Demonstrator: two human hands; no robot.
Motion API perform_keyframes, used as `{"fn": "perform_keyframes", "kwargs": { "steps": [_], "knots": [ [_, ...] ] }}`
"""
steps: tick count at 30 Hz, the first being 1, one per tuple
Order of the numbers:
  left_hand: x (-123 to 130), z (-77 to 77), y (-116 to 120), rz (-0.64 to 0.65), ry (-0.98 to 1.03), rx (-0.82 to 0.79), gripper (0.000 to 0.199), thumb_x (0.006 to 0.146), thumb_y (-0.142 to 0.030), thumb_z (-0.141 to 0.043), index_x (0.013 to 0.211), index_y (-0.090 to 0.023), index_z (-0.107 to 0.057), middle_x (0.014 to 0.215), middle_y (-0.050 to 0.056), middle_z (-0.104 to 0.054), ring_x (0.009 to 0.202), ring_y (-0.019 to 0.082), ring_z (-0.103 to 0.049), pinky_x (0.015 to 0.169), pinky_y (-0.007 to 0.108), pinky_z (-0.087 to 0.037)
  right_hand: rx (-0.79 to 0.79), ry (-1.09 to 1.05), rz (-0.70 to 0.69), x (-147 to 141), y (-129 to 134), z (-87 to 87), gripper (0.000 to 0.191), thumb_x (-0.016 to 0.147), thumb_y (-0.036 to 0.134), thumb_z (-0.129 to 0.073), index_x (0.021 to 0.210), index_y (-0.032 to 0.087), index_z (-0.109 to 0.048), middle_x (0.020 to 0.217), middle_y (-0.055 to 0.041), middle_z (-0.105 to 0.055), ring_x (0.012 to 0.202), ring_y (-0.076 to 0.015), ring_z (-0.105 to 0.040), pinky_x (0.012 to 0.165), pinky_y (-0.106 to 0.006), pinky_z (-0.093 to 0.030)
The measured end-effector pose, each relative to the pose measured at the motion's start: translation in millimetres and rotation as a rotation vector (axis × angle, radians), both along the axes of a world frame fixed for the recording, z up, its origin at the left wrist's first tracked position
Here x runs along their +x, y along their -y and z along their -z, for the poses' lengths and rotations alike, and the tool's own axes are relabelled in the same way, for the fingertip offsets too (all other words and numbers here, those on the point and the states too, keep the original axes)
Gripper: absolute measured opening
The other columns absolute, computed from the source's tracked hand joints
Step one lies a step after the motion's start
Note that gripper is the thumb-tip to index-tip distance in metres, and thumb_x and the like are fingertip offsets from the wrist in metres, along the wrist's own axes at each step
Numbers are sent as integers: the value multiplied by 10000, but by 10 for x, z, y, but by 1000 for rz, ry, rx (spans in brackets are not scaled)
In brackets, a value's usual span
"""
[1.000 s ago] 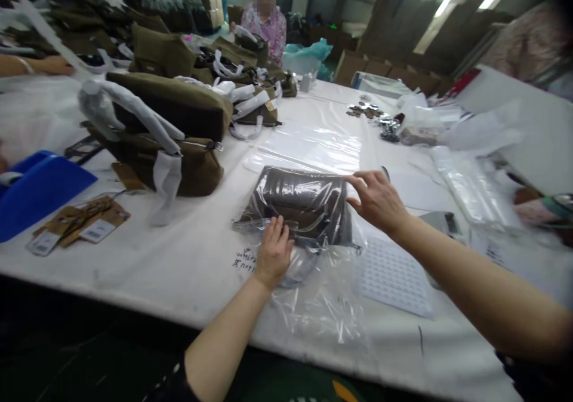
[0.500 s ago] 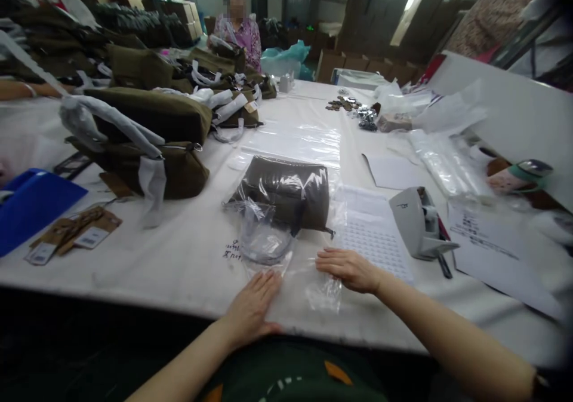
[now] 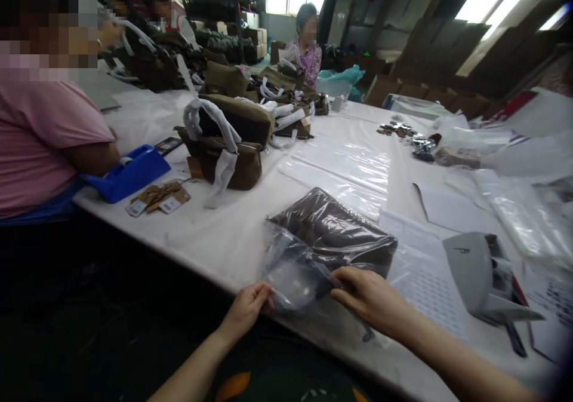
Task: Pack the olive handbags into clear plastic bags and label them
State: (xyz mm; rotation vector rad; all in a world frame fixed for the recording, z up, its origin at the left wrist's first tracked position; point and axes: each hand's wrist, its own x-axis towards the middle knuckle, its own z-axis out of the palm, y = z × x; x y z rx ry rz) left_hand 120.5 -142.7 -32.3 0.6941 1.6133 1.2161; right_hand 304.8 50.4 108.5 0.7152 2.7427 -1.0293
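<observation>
A dark brown handbag (image 3: 329,223) lies at the table's front edge inside a clear plastic bag (image 3: 286,264). Both of my hands are at the plastic bag's near end. My left hand (image 3: 248,309) pinches its near left part, thumb against the fingers. With fingers curled, my right hand (image 3: 364,294) grips the plastic at the near right, just below the handbag. The handbag's wrapped handles show only dimly through the plastic near my hands.
Olive handbags (image 3: 233,133) with white-wrapped handles stand left, beside cardboard tags (image 3: 159,198) and a blue holder (image 3: 129,172). Flat plastic bags (image 3: 344,169) lie beyond. At right are a printed sheet (image 3: 425,276) and a grey tape dispenser (image 3: 478,276). A co-worker in pink (image 3: 49,133) is at left.
My hands, flat on the plastic before, now grip its near end. The wrapped handbag has turned and come nearer the table edge. The view has swung left, bringing in a co-worker.
</observation>
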Motion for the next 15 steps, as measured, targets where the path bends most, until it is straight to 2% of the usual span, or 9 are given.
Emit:
{"fn": "perform_keyframes", "kwargs": {
  "steps": [3, 5, 8, 9, 11, 13, 15],
  "knots": [
    [-74, 37, 106, 24, -12, 51, 401, 886, -488, -411, 847, -140, -607, 706, 23, -649, 691, 159, -602, 681, 262, -480, 90, -122, 55, -139, 47, 88, 217, 871, 334, -487, 734, 202, -592, 783, -30, -602, 766, -182, -544, 704, -298, -407],
    [-188, -2, 206, 122, -44, 76, 389, 905, -449, -396, 847, -142, -628, 750, 32, -670, 747, 168, -619, 736, 268, -479, 138, -156, 59, -252, 33, 159, 237, 890, 315, -464, 720, 206, -590, 767, -29, -598, 778, -184, -529, 719, -298, -401],
    [-376, -148, 349, 320, -150, 87, 346, 909, -397, -418, 883, -163, -672, 840, 34, -700, 814, 180, -640, 779, 270, -487, 274, -123, 91, -448, -9, 260, 74, 837, 271, -556, 820, 208, -592, 722, -18, -591, 772, -194, -522, 691, -291, -386],
    [-410, -220, 363, 295, -240, 93, 315, 907, -374, -431, 927, -177, -676, 888, 33, -705, 848, 181, -643, 797, 271, -489, 317, -98, 114, -509, -22, 288, 60, 811, 258, -588, 840, 205, -580, 706, -13, -585, 760, -193, -524, 670, -283, -378],
    [-401, -377, 294, 84, -495, 162, 267, 910, -300, -437, 1040, -196, -646, 996, 33, -693, 938, 176, -632, 852, 277, -485, 396, -45, 158, -609, -41, 333, 112, 772, 257, -635, 821, 201, -552, 681, -3, -572, 718, -182, -524, 628, -269, -354],
    [-297, -496, 84, -69, -797, 333, 280, 906, -204, -428, 1129, -202, -597, 1099, 38, -662, 1060, 176, -585, 942, 310, -453, 465, 0, 167, -674, -52, 363, 149, 756, 284, -657, 782, 204, -534, 668, 4, -563, 683, -169, -519, 604, -264, -331],
    [-156, -502, -214, 23, -1081, 484, 344, 886, -139, -431, 1206, -188, -548, 1203, 51, -612, 1183, 201, -505, 1025, 376, -393, 524, 36, 143, -709, -61, 384, 170, 751, 305, -666, 772, 205, -531, 644, 8, -554, 665, -166, -510, 593, -267, -314]
  ]
}}
